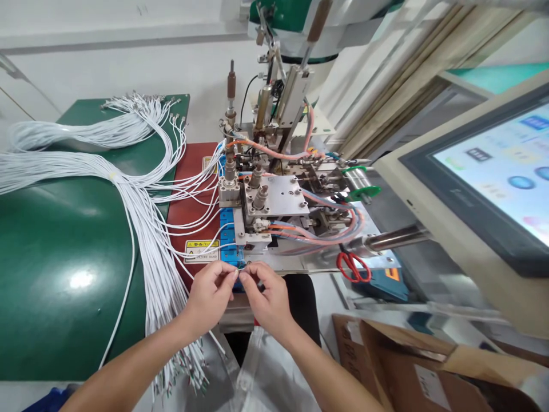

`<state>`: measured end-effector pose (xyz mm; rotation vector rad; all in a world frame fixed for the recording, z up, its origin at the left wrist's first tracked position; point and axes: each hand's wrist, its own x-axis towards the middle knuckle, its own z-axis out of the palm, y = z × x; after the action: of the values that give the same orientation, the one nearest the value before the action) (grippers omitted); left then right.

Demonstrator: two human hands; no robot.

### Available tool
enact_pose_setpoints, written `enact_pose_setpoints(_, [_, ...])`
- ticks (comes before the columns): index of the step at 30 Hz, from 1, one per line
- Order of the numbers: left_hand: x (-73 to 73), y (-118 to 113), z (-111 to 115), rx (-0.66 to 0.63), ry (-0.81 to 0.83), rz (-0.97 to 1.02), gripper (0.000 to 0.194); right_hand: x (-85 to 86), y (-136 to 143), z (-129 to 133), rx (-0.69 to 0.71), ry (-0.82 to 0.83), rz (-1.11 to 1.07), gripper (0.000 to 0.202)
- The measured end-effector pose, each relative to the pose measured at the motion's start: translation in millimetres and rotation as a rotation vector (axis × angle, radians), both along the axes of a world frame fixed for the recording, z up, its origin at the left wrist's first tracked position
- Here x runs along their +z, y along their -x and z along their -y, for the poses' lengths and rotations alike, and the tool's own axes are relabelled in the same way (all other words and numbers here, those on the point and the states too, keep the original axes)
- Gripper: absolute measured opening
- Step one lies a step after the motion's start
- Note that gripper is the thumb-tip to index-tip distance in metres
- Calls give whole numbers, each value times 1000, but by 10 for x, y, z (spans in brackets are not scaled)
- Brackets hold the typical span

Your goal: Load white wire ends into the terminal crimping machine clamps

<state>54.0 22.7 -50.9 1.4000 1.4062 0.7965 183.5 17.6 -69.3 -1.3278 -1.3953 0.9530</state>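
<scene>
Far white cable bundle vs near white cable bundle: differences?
The far white cable bundle lies gathered; the near white cable bundle fans out. The far one's silvery-tipped ends rest on the green tabletop; the near one's coloured wire ends hang past the tabletop's edge. Both are white cables.

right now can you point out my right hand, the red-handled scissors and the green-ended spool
right hand (269,293): head view, on the back of the hand
red-handled scissors (354,265): head view, on the handles
green-ended spool (357,179): head view, on the silvery windings between the ends
</scene>
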Motion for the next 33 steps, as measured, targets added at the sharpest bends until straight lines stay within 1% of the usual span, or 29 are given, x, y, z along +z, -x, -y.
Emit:
enact_pose_setpoints(2, [-20,13,3,-27,-19,-39,14,1,-30,-6,-22,-35,17,13])
enact_pose_setpoints(5, [-48,23,6,-49,-33,-85,13,-5,-63,-21,-35,-26,-11,8])
enact_pose_setpoints(8, [-64,15,8,-69,-35,-113,14,-18,-60,-15,-26,-24,18,11])
enact_pose_setpoints(11, [-47,11,-3,-69,-39,-144,16,-32,-53,0,-46,-78,67,13])
enact_pose_setpoints(14, [4,58,-38,-120,-91,-220,16,-68,-79,-9,-72,-113,106,12])
enact_pose_setpoints(16, [40,121,-74,-193,-149,-307,17,-115,-113,-29,-90,-48,99,13])
enact_pose_setpoints(18, [58,189,-110,-277,-201,-387,20,-177,-144,-51,-96,59,61,14])
enact_pose_setpoints(21, [38,254,-140,-355,-245,-452,20,-265,-158,-64,-66,192,-15,15])
enact_pose_setpoints(23, [7,265,-139,-351,-269,-470,21,-300,-146,-59,-52,253,-76,16])
enact_pose_setpoints(26, [-32,255,-129,-332,-287,-485,23,-307,-121,-42,-53,319,-151,18])
enact_pose_setpoints(33, [-20,233,-164,-300,-256,-583,17,-271,-112,-67,-32,403,-148,18])
